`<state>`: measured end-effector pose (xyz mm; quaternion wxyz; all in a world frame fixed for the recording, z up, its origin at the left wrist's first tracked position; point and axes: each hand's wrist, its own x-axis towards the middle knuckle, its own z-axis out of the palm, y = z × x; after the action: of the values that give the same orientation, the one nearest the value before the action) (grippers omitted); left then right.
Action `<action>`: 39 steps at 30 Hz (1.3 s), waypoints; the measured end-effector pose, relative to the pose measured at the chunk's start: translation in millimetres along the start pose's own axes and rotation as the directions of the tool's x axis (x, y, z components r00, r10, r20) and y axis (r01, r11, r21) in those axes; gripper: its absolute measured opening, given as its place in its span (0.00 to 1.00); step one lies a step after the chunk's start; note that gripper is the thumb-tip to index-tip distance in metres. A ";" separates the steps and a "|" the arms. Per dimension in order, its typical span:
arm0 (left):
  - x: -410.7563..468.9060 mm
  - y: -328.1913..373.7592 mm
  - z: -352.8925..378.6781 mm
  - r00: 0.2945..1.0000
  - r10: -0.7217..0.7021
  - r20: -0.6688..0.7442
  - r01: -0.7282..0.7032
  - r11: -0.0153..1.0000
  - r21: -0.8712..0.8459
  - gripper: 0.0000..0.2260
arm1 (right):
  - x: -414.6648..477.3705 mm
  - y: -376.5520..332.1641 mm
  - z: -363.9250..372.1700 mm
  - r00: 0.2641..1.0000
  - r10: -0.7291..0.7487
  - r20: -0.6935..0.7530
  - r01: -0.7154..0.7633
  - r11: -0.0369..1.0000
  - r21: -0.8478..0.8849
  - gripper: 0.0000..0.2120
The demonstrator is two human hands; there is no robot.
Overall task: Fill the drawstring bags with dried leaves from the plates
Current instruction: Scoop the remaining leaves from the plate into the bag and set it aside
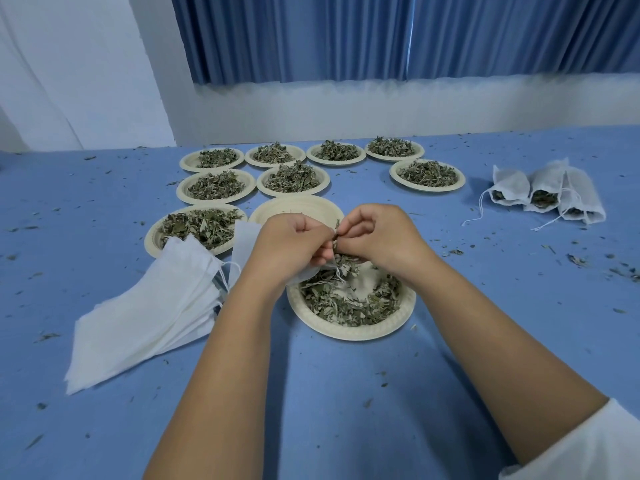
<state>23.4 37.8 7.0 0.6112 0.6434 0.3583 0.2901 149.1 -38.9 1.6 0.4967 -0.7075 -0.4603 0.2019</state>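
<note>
Blue cloth-covered table [346, 393], littered with leaf crumbs all over. Pleated blue curtain [346, 36] at 12 o'clock above a white wall ledge [381, 105].

Cream round paper plate [401, 318] at centre, just below the hands. It holds dried green leaves [346, 306] in a ring, with bare plate showing in the middle. Empty cream plate [298, 207] just beyond the hands at 12. Eight more leaf-filled plates [221, 185] fan from 10 to 1 o'clock (four in the back row). Flat stack of empty white fabric bags [145, 323] at 9 o'clock, its far end overlapping one full plate. Three filled white bags [547, 190] lie side by side at 2 o'clock, mouths facing the camera, strings trailing on the table.

Both forearms reach in from 6, white sleeve [588, 445] at 5. Left hand [294, 237] has its fingers curled, gripping a white drawstring bag [306, 274] over the near plate; the bag is mostly hidden by the hand. Right hand [377, 233] meets it knuckle to knuckle, fingertips pinching a clump of leaves at the bag's mouth.
</note>
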 end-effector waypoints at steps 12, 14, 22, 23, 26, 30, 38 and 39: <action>-4.2 8.2 -8.5 0.993 -0.110 0.034 0.115 0.968 -0.222 0.09 | 3.0 -1.4 -10.2 0.988 0.100 0.115 -0.128 0.953 0.274 0.05; -3.2 7.6 -9.7 0.994 -0.100 0.041 0.106 0.970 -0.217 0.10 | 3.6 0.3 -6.9 0.992 0.105 0.077 -0.120 0.965 0.232 0.06; -0.8 7.3 -12.5 0.995 -0.063 0.080 0.082 0.962 -0.260 0.08 | 7.4 4.6 -2.1 0.908 0.240 0.344 -0.375 0.832 0.409 0.08; -1.6 7.5 -12.4 0.994 -0.068 0.090 0.088 0.966 -0.244 0.07 | 7.2 5.4 -0.5 0.910 0.228 0.346 -0.368 0.829 0.421 0.07; -3.1 8.5 -11.8 0.989 -0.085 0.122 0.110 0.970 -0.215 0.06 | 6.1 6.2 4.6 0.935 0.222 0.276 -0.322 0.856 0.404 0.06; -4.5 8.5 -9.3 0.984 -0.098 0.146 0.121 0.979 -0.161 0.06 | 5.7 11.3 13.0 0.946 0.270 0.178 -0.312 0.906 0.284 0.04; -2.5 7.6 -13.4 0.997 -0.069 0.027 0.073 0.963 -0.258 0.06 | 9.4 5.2 -0.8 0.922 0.246 0.297 -0.367 0.798 0.477 0.07; -2.5 7.9 -14.5 0.998 -0.064 0.012 0.065 0.958 -0.280 0.05 | 9.7 3.8 -5.5 0.917 0.236 0.321 -0.377 0.776 0.506 0.08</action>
<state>11.0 44.1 16.3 0.7058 0.5388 0.3335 0.3167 159.7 -33.7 2.2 0.5821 -0.5674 -0.3150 0.4898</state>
